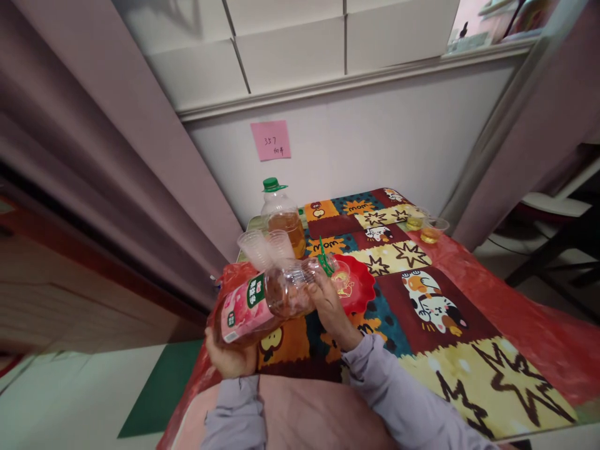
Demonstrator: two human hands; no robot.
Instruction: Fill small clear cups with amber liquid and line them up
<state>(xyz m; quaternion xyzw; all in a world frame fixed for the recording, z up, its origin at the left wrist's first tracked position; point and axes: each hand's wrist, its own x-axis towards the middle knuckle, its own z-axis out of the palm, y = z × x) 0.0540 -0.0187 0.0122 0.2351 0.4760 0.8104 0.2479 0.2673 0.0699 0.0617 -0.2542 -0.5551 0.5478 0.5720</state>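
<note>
A large clear plastic bottle with a pink label [244, 306] lies tilted almost level in the air, its neck to the right. My left hand [230, 355] is closed around its base. Near the neck, my right hand [328, 307] grips the bottle from the right side. A green band or cap shows at the neck; whether the mouth is uncovered I cannot tell. Amber-pink liquid is inside. Just beyond the neck sits a red scalloped plate [360, 289], partly hidden. Behind the bottle stand clear plastic cups [253, 245], seemingly in two stacks.
A second bottle with a green cap [287, 224] stands at the back left. Two clear cups with yellow liquid [430, 234] are at the far right. A patterned mat [398, 319] and red plastic sheet [534, 337] cover the table. A pink note [270, 140] hangs on the wall.
</note>
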